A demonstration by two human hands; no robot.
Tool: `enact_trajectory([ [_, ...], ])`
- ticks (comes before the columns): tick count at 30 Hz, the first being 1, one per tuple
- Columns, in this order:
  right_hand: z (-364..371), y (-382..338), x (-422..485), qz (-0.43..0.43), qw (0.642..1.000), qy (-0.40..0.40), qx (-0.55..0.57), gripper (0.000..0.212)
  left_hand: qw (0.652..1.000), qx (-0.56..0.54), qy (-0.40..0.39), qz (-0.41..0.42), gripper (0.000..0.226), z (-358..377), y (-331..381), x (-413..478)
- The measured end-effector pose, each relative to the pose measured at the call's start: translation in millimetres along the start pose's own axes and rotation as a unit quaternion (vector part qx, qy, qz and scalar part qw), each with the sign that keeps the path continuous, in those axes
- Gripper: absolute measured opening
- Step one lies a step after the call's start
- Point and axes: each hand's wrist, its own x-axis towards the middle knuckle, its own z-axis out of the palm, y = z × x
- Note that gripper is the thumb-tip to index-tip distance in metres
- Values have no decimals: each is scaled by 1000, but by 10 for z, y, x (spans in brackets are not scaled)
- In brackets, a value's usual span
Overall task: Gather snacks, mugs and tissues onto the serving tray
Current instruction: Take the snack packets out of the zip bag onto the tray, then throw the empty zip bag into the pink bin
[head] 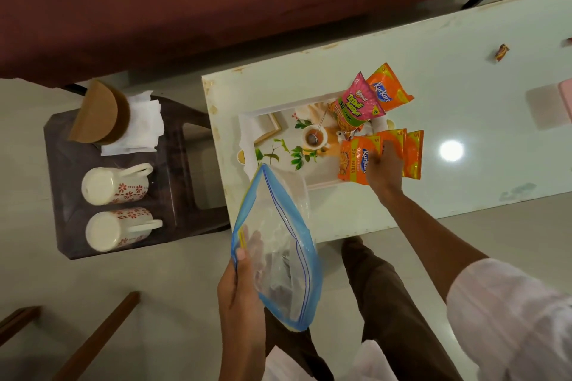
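Snack packets on the serving tray [272, 120] at our table's [464, 102] near-left corner: pink Bingo "Tedhe Medhe" [360, 102], orange Kurkure [388, 88] tilted behind it, three orange Kurkure [353, 159] upright, "50% EXTRA" legible. Our right hand [382, 168] rests fingers curled on these, partly covering them. Our left hand [240, 291] pinches a clear zip bag [278, 257]. Two mugs [114, 184] lie sideways on the stool [71, 244], beside tissues [140, 127].
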Motion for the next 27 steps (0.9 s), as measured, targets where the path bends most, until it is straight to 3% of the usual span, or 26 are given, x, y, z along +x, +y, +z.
enact_trajectory([
  [4,-213,47,-122,-52,998,34,12,29,1000,10,3,-10,27,98,36,-52],
  [7,-474,118,-382,-138,990,31,-21,35,1000,25,-4,0,27,198,45,-132],
  [12,-840,159,-966,-246,965,-86,-39,47,998,33,-44,9,21,388,136,-328],
  [16,-1040,52,-1245,-227,953,-199,33,86,995,53,-79,25,35,542,249,-523],
  [20,-1167,-81,-1275,-238,936,-248,74,114,987,74,-138,23,30,733,340,-753],
  [23,-1245,-181,-1293,-216,927,-287,109,107,982,93,-165,22,40,893,377,-839],
  [27,-1418,-226,-1392,-229,939,-236,104,79,967,139,-205,59,45,998,359,-852],
])
